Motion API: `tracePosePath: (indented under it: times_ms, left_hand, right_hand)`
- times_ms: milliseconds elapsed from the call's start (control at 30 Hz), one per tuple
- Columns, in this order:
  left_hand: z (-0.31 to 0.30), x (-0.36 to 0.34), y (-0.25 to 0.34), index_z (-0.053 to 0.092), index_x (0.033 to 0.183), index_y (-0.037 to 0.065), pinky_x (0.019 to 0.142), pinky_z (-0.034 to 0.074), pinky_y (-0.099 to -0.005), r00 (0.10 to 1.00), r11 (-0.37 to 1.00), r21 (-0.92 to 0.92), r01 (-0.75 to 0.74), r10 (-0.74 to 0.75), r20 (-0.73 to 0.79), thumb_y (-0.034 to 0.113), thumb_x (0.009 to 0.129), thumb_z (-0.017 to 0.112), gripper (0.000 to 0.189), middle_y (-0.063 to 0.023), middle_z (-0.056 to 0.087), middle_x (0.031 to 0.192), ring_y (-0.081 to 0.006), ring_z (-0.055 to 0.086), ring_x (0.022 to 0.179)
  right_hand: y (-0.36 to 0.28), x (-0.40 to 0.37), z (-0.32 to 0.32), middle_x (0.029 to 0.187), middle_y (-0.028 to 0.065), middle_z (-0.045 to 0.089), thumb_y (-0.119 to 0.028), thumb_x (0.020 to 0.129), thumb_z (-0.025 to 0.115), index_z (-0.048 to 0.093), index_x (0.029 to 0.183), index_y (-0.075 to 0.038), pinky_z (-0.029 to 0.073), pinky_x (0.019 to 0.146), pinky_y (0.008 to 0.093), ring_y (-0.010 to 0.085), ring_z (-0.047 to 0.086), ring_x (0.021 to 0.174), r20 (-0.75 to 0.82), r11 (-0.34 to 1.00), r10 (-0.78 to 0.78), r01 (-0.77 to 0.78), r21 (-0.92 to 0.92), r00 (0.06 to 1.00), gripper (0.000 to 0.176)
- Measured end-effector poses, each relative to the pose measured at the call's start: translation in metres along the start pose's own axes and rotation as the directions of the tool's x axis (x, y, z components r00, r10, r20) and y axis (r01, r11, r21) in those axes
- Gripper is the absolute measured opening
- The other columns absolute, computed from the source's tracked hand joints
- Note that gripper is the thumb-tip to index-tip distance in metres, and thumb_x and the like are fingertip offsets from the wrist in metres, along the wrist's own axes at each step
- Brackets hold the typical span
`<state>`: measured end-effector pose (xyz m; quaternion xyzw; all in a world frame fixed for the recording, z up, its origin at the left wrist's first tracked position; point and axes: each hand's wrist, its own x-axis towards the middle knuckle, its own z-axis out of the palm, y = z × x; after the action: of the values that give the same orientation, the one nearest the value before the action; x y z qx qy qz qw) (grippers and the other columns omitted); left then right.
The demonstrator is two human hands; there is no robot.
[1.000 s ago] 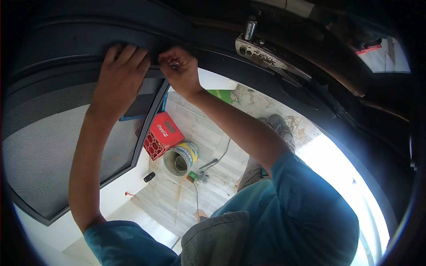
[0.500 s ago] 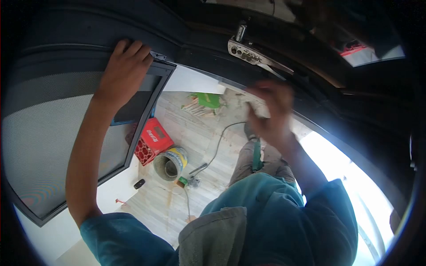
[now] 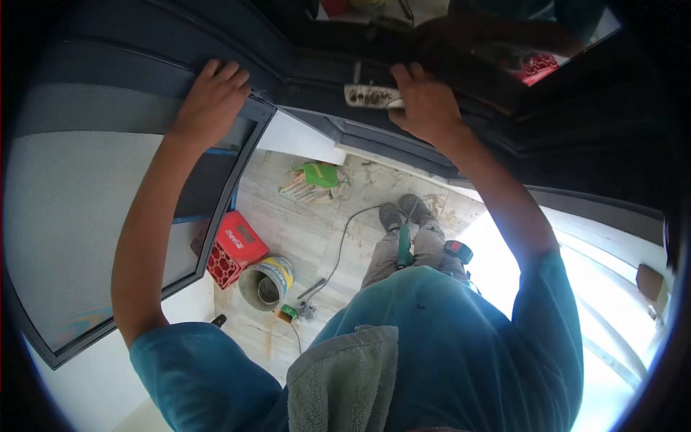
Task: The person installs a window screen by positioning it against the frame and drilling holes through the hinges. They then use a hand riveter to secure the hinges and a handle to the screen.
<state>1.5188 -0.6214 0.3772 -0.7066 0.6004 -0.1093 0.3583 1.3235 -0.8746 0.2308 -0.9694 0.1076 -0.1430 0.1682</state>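
My left hand (image 3: 213, 103) is closed over the top edge of a dark-framed mesh screen door (image 3: 79, 173), near its upper right corner. To the right, my right hand (image 3: 430, 104) is wrapped round the right part of a pale door handle (image 3: 371, 96). That handle has a long plate with dark smudges and sits on a dark, glossy door (image 3: 461, 43). My palm and fingers cover its lever end. A small metal cylinder stands out beside the plate.
Below on the tiled floor are a red crate (image 3: 237, 245), a bucket (image 3: 266, 283), a green bag (image 3: 320, 174) and a cable (image 3: 347, 234). A green power tool (image 3: 405, 245) is by my legs. Bright light comes from the right.
My right hand has moved up from in front of the doorway onto the handle and closed on it. The view has shifted slightly; my left hand keeps its place on the screen door.
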Motion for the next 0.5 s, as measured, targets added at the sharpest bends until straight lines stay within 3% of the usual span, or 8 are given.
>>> tracePosePath:
  times_ms: [133, 233, 267, 300, 367, 400, 433, 500]
  left_hand:
    - [0.000, -0.003, -0.002, 0.072, 0.111, 0.003, 0.112, 0.032, -0.0420, 1.000, 1.000, 0.009, -0.004, 0.004, -0.002, 0.014, 0.074, 0.079, 0.040, -0.0094, 0.062, 0.127, -0.0246, 0.050, 0.125]
    - [-0.002, -0.003, -0.002, 0.075, 0.098, 0.005, 0.106, 0.036, -0.0385, 0.996, 0.999, 0.046, -0.026, 0.030, -0.083, 0.011, 0.085, 0.060, 0.020, -0.0060, 0.067, 0.115, -0.0196, 0.053, 0.117]
    - [0.000, -0.004, -0.003, 0.075, 0.098, 0.006, 0.105, 0.036, -0.0381, 0.995, 0.998, 0.051, -0.029, 0.034, -0.098, 0.011, 0.085, 0.060, 0.020, -0.0056, 0.067, 0.114, -0.0193, 0.054, 0.116]
    - [0.001, -0.004, -0.004, 0.075, 0.097, 0.006, 0.105, 0.036, -0.0376, 0.993, 0.998, 0.058, -0.033, 0.040, -0.111, 0.012, 0.085, 0.060, 0.019, -0.0051, 0.067, 0.113, -0.0190, 0.054, 0.115]
    - [0.004, -0.005, -0.003, 0.075, 0.096, 0.007, 0.104, 0.036, -0.0368, 0.989, 0.997, 0.060, -0.044, 0.052, -0.135, 0.012, 0.084, 0.061, 0.019, -0.0044, 0.067, 0.111, -0.0184, 0.054, 0.114]
    - [0.005, -0.004, -0.003, 0.075, 0.096, 0.007, 0.103, 0.037, -0.0364, 0.988, 0.997, 0.060, -0.044, 0.052, -0.148, 0.013, 0.084, 0.061, 0.019, -0.0041, 0.067, 0.110, -0.0182, 0.054, 0.113]
    - [0.005, -0.004, -0.004, 0.075, 0.095, 0.007, 0.103, 0.037, -0.0359, 0.986, 0.997, 0.062, -0.042, 0.051, -0.160, 0.013, 0.084, 0.061, 0.019, -0.0038, 0.067, 0.110, -0.0180, 0.054, 0.113]
    - [0.006, -0.004, -0.005, 0.075, 0.094, 0.008, 0.102, 0.037, -0.0361, 0.982, 0.997, 0.072, -0.041, 0.053, -0.184, 0.014, 0.084, 0.061, 0.018, -0.0032, 0.067, 0.108, -0.0178, 0.054, 0.111]
  right_hand:
    - [-0.018, 0.001, -0.026, 0.098, 0.0201, 0.063, -0.016, 0.075, 0.074, 0.053, 0.116, -0.003, 0.056, 0.071, 0.0472, 0.0383, 0.069, 0.081, 0.021, 0.974, -0.135, 0.129, 0.184, 0.991, 0.047]
    - [-0.046, -0.024, -0.055, 0.091, 0.0233, 0.065, -0.014, 0.079, 0.068, 0.053, 0.117, -0.001, 0.056, 0.070, 0.0456, 0.0367, 0.070, 0.081, 0.210, 0.820, -0.221, 0.065, 0.568, 0.952, 0.044]
    - [-0.062, -0.032, -0.071, 0.089, 0.0234, 0.067, -0.015, 0.082, 0.065, 0.053, 0.119, 0.003, 0.056, 0.071, 0.0449, 0.0348, 0.071, 0.080, 0.396, 0.865, -0.229, 0.000, 0.502, 0.889, 0.043]
    - [-0.068, -0.040, -0.071, 0.088, 0.0225, 0.068, -0.014, 0.085, 0.061, 0.053, 0.119, 0.005, 0.057, 0.072, 0.0443, 0.0343, 0.071, 0.081, 0.461, 0.861, -0.325, 0.057, 0.506, 0.826, 0.041]
    - [-0.076, -0.061, -0.044, 0.088, 0.0269, 0.069, -0.010, 0.084, 0.061, 0.057, 0.115, 0.009, 0.058, 0.074, 0.0465, 0.0390, 0.070, 0.083, 0.656, 0.913, -0.327, 0.048, 0.406, 0.680, 0.037]
    - [-0.078, -0.071, -0.031, 0.089, 0.0258, 0.069, -0.010, 0.083, 0.062, 0.059, 0.112, 0.008, 0.057, 0.073, 0.0467, 0.0392, 0.070, 0.083, 0.692, 0.929, -0.338, 0.110, 0.352, 0.637, 0.035]
    - [-0.075, -0.080, -0.008, 0.091, 0.0227, 0.070, -0.012, 0.081, 0.063, 0.061, 0.111, 0.004, 0.056, 0.074, 0.0476, 0.0382, 0.070, 0.086, 0.772, 0.929, -0.371, 0.221, 0.298, 0.517, 0.033]
    - [-0.063, -0.097, 0.033, 0.091, 0.0203, 0.070, -0.014, 0.080, 0.064, 0.062, 0.110, 0.000, 0.055, 0.075, 0.0480, 0.0376, 0.070, 0.086, 0.818, 0.929, -0.370, 0.167, 0.330, 0.440, 0.033]
